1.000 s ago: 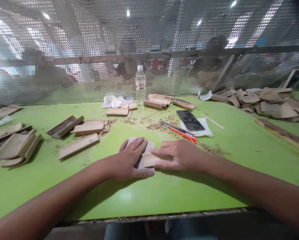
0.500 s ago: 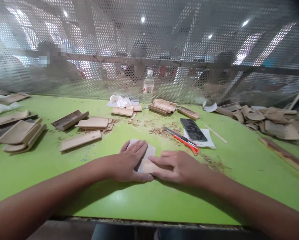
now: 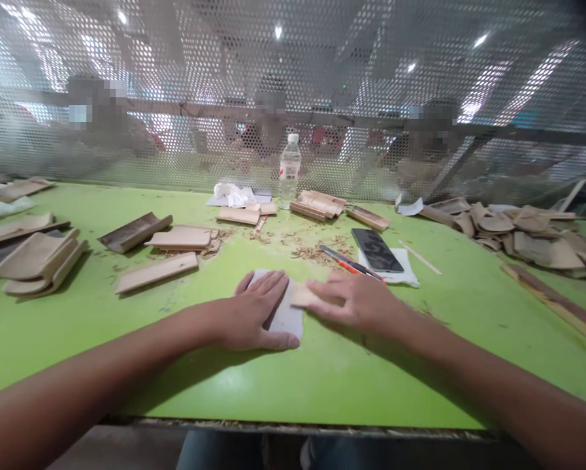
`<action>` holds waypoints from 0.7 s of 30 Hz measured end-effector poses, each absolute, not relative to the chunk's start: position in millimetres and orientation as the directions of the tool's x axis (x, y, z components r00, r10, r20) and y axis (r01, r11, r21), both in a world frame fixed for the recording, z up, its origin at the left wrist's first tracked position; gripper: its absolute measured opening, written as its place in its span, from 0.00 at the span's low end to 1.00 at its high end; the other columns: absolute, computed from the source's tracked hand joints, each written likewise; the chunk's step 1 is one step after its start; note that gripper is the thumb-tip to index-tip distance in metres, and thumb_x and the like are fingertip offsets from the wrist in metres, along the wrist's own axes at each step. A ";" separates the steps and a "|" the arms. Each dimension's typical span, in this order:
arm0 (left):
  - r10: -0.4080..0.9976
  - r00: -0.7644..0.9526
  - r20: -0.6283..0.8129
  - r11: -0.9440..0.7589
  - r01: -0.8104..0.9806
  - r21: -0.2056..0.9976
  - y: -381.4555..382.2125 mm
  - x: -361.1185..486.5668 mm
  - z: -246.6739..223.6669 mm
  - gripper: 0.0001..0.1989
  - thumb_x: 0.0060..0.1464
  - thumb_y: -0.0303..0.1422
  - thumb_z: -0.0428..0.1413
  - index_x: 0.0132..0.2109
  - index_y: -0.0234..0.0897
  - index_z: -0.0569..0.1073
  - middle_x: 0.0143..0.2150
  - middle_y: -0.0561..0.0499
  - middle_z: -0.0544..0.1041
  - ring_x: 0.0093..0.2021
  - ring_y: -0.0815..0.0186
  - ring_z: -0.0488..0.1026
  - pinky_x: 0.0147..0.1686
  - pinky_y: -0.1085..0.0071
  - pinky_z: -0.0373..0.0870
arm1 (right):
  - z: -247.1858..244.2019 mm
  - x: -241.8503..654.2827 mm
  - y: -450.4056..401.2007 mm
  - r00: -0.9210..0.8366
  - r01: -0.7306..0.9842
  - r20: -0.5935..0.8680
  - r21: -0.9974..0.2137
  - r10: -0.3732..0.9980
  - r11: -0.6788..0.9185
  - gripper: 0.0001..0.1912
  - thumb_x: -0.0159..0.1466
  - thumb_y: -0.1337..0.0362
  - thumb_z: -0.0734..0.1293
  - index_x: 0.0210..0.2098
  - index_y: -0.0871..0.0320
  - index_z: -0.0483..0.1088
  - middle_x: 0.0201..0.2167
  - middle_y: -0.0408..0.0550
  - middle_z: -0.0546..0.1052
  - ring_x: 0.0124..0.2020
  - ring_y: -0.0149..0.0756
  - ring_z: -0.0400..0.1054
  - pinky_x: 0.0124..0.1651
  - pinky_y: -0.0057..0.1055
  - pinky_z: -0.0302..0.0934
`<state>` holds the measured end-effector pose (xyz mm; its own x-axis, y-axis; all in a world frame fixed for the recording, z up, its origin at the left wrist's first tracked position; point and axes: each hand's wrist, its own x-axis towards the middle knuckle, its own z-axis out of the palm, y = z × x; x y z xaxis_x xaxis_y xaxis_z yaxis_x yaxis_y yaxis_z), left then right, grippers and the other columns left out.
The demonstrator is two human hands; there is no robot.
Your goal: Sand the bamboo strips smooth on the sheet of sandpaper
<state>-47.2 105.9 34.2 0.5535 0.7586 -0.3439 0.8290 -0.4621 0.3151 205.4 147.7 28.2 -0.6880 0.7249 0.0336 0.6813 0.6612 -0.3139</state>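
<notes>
My left hand (image 3: 256,313) lies flat with fingers stretched out on a light grey sheet (image 3: 287,318), which looks like sandpaper, pressing it to the green table (image 3: 214,385). In my right hand (image 3: 351,297) is a small pale piece of bamboo (image 3: 301,296), gripped between thumb and fingers at the sheet's right edge. The piece is slightly blurred. Just beyond my right hand lies an orange utility knife (image 3: 346,261), its handle partly hidden by the hand.
A phone (image 3: 377,250) rests on white paper (image 3: 410,271). Bamboo pieces (image 3: 155,273) lie at the left, with more piled at the right (image 3: 537,235). A water bottle (image 3: 289,173) stands before a perforated screen (image 3: 199,143), people behind it. Shavings (image 3: 309,253) litter the table.
My right hand has moved away from me with the bamboo piece, up along the sheet and slightly right, now covering part of the knife. My left hand stays on the sheet.
</notes>
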 end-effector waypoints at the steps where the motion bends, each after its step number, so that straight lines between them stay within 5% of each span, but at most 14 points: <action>1: 0.758 0.554 -0.345 -0.463 0.829 0.315 105.9 -47.3 33.9 0.57 0.62 0.66 0.44 0.77 0.25 0.33 0.77 0.38 0.30 0.77 0.50 0.27 0.72 0.49 0.26 | 28.1 205.5 147.6 -0.718 0.653 0.027 -0.318 0.696 0.687 0.29 0.70 0.42 0.61 0.61 0.52 0.76 0.39 0.52 0.80 0.37 0.43 0.73 0.38 0.34 0.59; 14: 0.762 0.557 -0.331 -0.475 0.827 0.301 106.6 -47.9 31.8 0.58 0.62 0.67 0.44 0.77 0.25 0.32 0.77 0.37 0.30 0.77 0.51 0.27 0.72 0.49 0.27 | 29.2 207.0 147.4 -0.721 0.685 0.100 -0.044 0.685 0.727 0.30 0.72 0.42 0.57 0.61 0.53 0.76 0.39 0.52 0.79 0.31 0.38 0.69 0.29 0.31 0.50; 18: 0.758 0.560 -0.335 -0.474 0.825 0.307 106.3 -47.9 32.2 0.57 0.62 0.67 0.44 0.77 0.26 0.34 0.77 0.37 0.30 0.77 0.51 0.27 0.72 0.48 0.28 | 30.5 206.9 145.9 -0.802 0.586 0.099 -0.054 0.588 0.808 0.31 0.73 0.41 0.56 0.61 0.52 0.75 0.37 0.51 0.79 0.31 0.37 0.68 0.30 0.31 0.50; 21: 0.762 0.558 -0.330 -0.472 0.826 0.307 106.0 -48.3 32.2 0.58 0.62 0.67 0.44 0.77 0.25 0.33 0.77 0.37 0.30 0.77 0.51 0.27 0.72 0.48 0.28 | 30.9 206.7 145.8 -0.741 0.662 0.102 -0.057 0.663 0.748 0.31 0.72 0.41 0.57 0.60 0.53 0.76 0.38 0.52 0.79 0.30 0.37 0.68 0.29 0.31 0.49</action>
